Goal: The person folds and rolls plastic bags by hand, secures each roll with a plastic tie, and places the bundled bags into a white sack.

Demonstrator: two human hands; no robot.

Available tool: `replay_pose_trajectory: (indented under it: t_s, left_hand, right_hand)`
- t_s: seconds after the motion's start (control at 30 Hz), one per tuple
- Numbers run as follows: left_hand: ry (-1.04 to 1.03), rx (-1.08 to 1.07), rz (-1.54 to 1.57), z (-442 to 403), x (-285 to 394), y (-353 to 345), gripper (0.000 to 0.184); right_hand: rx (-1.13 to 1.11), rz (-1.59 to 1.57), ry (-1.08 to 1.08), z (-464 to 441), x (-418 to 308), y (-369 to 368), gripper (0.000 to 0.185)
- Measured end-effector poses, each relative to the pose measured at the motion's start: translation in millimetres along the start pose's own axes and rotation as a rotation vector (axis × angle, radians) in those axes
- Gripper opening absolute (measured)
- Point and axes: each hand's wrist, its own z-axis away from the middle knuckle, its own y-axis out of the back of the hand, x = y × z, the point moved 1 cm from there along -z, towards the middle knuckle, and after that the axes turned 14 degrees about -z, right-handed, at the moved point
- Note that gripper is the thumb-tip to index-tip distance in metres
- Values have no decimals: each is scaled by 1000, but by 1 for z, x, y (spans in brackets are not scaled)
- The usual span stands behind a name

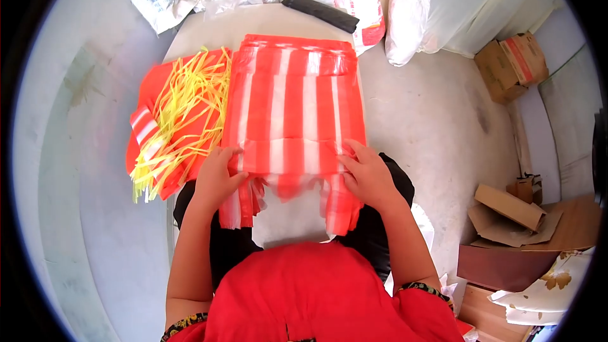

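Observation:
A stack of red-and-white striped plastic bags [292, 107] lies flat in front of me, its handle ends hanging toward my lap. My left hand [218, 174] rests on the stack's lower left edge, thumb and fingers apart. On the lower right edge lies my right hand [367, 174], its fingers also spread. Both hands touch the bags. Left of the stack, a bunch of yellow strips [193, 98] is spread over red plastic material [152, 85], with a small striped piece [144, 128] beside it.
A dark bar-shaped object [321, 13] lies at the table's [247, 22] far edge, before white packages [407, 16]. Cardboard boxes stand at the upper right [512, 66], and an opened carton [510, 215] sits on a brown cabinet [506, 266] at the lower right.

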Motion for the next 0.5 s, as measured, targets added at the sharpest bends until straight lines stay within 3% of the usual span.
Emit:
replay_pose_trajectory:
  t_s: [0.17,0.3,0.5]
  left_hand:
    - [-59,66,-173,4,-4,-3,45]
    - [-84,140,-202,6,-7,-12,46]
    - [-17,190,-185,10,-5,-10,37]
  right_hand:
    - [-48,37,-54,-5,-8,4,48]
    - [18,-25,-48,-2,-4,0,38]
    - [99,16,-49,-1,7,-10,36]
